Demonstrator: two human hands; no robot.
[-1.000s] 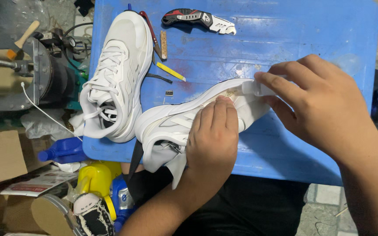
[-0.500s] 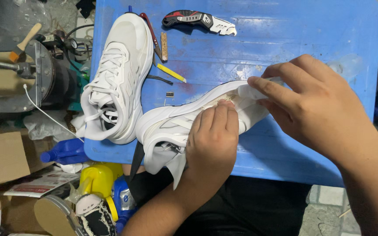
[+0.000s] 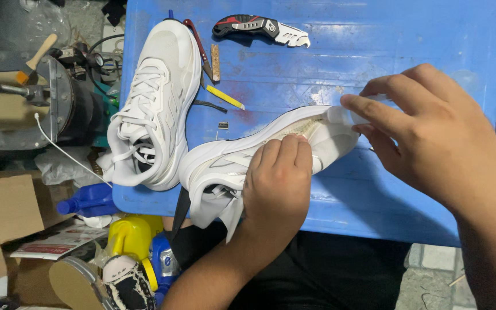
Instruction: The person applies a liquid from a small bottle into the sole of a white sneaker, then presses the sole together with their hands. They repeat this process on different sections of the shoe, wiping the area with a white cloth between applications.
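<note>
Little has been shifted since the earlier frames: the white mesh sneaker lying on its side (image 3: 259, 152) is pinned on the blue plastic counter (image 3: 374, 46) by the closed left hand (image 3: 276, 183), while a small white piece (image 3: 340, 115) is pinched at its sole by the right hand (image 3: 431, 138), so slippage could be caused if pressure were eased.

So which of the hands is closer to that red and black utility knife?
Right. The right hand is just below and right of the utility knife; the left hand presses the shoe, lower down.
</note>
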